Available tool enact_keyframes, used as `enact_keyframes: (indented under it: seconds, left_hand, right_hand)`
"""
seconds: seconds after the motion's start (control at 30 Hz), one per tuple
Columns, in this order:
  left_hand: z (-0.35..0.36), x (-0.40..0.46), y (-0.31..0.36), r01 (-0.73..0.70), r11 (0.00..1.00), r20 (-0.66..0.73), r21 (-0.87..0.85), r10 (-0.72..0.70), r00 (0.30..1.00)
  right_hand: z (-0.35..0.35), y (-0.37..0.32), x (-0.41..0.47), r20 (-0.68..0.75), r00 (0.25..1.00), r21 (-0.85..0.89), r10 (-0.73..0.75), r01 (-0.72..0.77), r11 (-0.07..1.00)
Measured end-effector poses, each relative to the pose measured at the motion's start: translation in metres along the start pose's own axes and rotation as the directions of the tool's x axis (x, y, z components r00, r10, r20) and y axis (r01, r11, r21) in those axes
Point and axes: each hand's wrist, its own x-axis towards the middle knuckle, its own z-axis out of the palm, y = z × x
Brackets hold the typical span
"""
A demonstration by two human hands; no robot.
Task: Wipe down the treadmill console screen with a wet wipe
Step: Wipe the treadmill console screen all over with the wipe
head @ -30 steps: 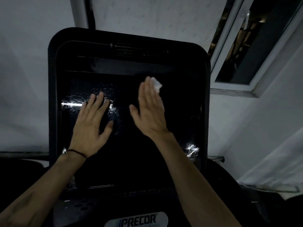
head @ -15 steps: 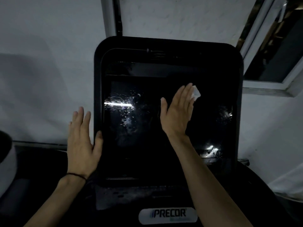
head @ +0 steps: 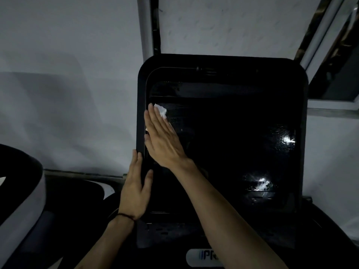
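The dark console screen [head: 223,152] stood upright in its black frame [head: 303,133]. A white wipe [head: 162,110] lay pressed on its glass under the right hand [head: 163,138], whose straight fingers reached the screen's upper left corner.

Behind it all we see a pale grey wall [head: 68,55], split by a dark vertical gap [head: 155,24]. At upper right, a white-framed window [head: 334,74] — its glass dark. At lower left, a curved black-and-white machine part [head: 23,191].
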Motion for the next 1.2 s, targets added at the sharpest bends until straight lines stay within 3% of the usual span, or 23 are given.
enact_keyframes:
  seconds: [0.3, 0.57, 0.77, 0.97, 1.1, 1.2]
  left_hand:
    - [-0.004, 0.000, 0.001, -0.050, 0.998, 0.000, -0.025, 0.050, 0.999]
    - [-0.006, 0.000, -0.004, -0.062, 0.998, 0.027, 0.016, 0.062, 0.998]
    - [-0.003, -0.001, -0.007, -0.041, 0.999, 0.006, -0.008, 0.041, 0.999]
    - [0.005, -0.003, 0.000, 0.007, 0.999, -0.017, -0.049, -0.008, 1.000]
    - [0.002, -0.003, 0.005, 0.018, 0.997, -0.022, -0.079, -0.020, 1.000]
    - [0.001, -0.003, 0.008, 0.040, 0.995, -0.018, -0.092, -0.042, 0.999]
  right_hand:
    - [0.010, -0.023, 0.028, -0.054, 0.992, 0.064, 0.115, -0.112, 0.992]
    - [0.011, -0.018, 0.029, -0.043, 0.981, -0.101, 0.189, -0.192, 0.976]
    - [-0.017, 0.051, -0.022, -0.087, 0.961, -0.166, 0.264, -0.275, 0.947]
    - [-0.071, 0.171, -0.119, -0.242, 0.857, -0.249, 0.454, -0.507, 0.825]
    - [-0.102, 0.222, -0.171, -0.244, 0.785, -0.139, 0.569, -0.609, 0.781]
    - [-0.100, 0.220, -0.171, -0.276, 0.740, -0.088, 0.614, -0.655, 0.750]
